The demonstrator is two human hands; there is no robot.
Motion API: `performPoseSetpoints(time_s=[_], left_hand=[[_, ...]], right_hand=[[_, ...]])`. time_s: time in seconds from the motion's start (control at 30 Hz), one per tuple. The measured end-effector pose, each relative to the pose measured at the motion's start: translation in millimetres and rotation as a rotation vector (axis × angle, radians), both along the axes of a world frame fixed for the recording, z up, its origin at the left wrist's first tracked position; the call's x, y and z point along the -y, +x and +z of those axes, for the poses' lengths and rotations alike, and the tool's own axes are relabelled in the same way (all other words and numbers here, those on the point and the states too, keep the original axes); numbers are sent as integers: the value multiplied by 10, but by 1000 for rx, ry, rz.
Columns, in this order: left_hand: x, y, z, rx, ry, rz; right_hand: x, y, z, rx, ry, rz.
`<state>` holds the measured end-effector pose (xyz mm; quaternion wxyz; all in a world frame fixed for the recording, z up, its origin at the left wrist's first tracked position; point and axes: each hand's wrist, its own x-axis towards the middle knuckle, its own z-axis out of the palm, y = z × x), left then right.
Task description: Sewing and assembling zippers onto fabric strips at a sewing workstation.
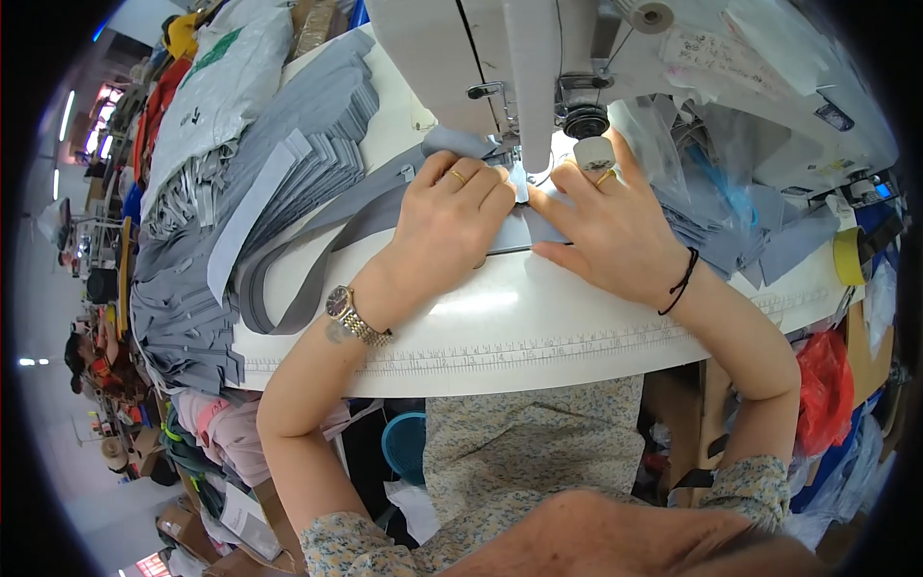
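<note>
At the needle area of a white sewing machine (527, 106), both of my hands work on a grey fabric piece (544, 229) lying on the table. My left hand (444, 223) is closed, its curled fingers pressed on the grey fabric just left of the presser foot. To the right of the foot, my right hand (620, 231) rests with fingers spread; thumb and index finger stand apart over the cloth. A long grey fabric strip (361, 219) loops out leftward from beneath my left hand. The cloth under my fingers is partly hidden.
Stacked grey cut pieces (298, 173) lie left, beside a white plastic bag (216, 96). More grey pieces (731, 231) sit right, near a yellow tape roll (849, 257). A printed ruler (500, 354) follows the table's front edge. Below are a blue basket (404, 447) and a red bag (825, 392).
</note>
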<state>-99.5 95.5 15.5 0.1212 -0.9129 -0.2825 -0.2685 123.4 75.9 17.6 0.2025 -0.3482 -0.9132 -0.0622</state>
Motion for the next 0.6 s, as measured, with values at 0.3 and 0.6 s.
performPoseSetpoints(time_s=[0.3,0.6], left_hand=[[-104,25,-33,0,-6,27],[-18,-10,-4,-124,77,23]], right_hand=[[-96,29,-66,-8,30,-39],[-118,46,1,41,-28,-21]])
